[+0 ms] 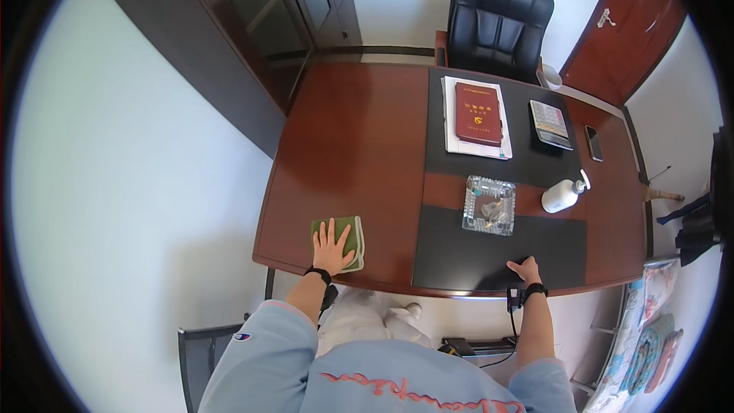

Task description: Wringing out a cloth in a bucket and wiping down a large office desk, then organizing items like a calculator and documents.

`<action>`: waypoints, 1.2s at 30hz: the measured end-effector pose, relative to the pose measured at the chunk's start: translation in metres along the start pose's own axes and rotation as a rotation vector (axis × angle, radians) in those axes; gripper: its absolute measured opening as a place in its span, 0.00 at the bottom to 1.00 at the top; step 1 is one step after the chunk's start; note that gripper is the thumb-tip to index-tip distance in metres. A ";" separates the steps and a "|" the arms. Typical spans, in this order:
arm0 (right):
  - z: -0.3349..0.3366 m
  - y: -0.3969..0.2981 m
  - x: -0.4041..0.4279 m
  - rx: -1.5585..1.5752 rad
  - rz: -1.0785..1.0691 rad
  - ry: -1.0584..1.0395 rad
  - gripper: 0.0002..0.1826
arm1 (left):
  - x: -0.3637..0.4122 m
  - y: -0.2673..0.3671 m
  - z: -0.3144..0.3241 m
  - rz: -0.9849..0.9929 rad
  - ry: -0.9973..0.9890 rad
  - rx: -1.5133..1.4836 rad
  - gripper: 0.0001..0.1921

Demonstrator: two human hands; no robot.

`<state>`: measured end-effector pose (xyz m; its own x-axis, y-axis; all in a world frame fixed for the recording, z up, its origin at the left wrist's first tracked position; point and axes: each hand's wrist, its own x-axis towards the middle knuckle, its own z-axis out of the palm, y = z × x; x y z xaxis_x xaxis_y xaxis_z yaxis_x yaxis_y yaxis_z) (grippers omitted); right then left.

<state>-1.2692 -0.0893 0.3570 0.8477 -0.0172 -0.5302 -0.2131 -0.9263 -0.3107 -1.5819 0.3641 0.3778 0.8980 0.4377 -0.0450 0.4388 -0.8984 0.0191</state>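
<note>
My left hand (330, 252) lies flat on a folded green cloth (356, 241) with a pale border, its fingers spread. Both are near the front left edge of a reddish-brown wooden desk (367, 126). My right hand (526, 271) rests at the desk's front edge on a black inlaid panel (447, 258). Its thumb points left, and I cannot make out the other fingers well. Beyond this hand, a square clear glass ashtray (489, 206) holds some small items. To the ashtray's right is a white pump bottle (559, 196).
Further back lie a dark red book (478, 113) on white papers (453, 132), a calculator (550, 124) and a phone (594, 143). A black leather chair (499, 17) stands behind the desk. Dark cabinets (252, 28) adjoin the left side. Behind me is another chair (200, 350).
</note>
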 end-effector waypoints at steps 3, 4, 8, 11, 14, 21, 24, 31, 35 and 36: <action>0.007 -0.004 0.004 0.064 0.026 0.029 0.37 | 0.052 -0.016 0.001 0.007 0.025 -0.007 0.36; 0.008 0.002 0.010 0.073 0.044 0.016 0.38 | 0.073 -0.019 0.001 0.032 0.045 -0.017 0.36; 0.009 0.022 0.014 0.129 0.069 -0.041 0.38 | 0.152 -0.031 -0.002 0.097 0.059 -0.054 0.36; 0.002 0.025 0.014 0.096 0.228 -0.143 0.42 | 0.219 -0.033 -0.004 0.114 0.073 -0.091 0.35; -0.012 0.010 0.012 -0.015 0.306 -0.245 0.46 | 0.294 -0.042 -0.001 0.121 0.193 -0.093 0.34; -0.022 0.021 0.002 -0.066 0.355 -0.167 0.55 | 0.481 -0.057 0.005 0.170 0.204 -0.034 0.34; -0.018 0.018 -0.009 -0.029 0.303 -0.124 0.52 | 0.529 -0.072 0.001 0.161 0.125 0.010 0.34; -0.022 0.021 -0.012 -0.031 0.315 -0.124 0.50 | 0.574 -0.122 -0.001 0.049 0.045 -0.080 0.34; -0.023 0.016 -0.010 -0.115 0.294 -0.127 0.49 | 0.539 -0.151 0.001 -0.046 0.059 -0.104 0.33; -0.022 0.012 -0.009 -0.099 0.324 -0.124 0.49 | 0.525 -0.154 0.000 -0.065 0.051 -0.101 0.33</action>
<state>-1.2689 -0.1089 0.3756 0.6771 -0.2757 -0.6823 -0.4080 -0.9123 -0.0362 -1.1777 0.7319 0.3513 0.8668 0.4987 0.0010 0.4951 -0.8608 0.1182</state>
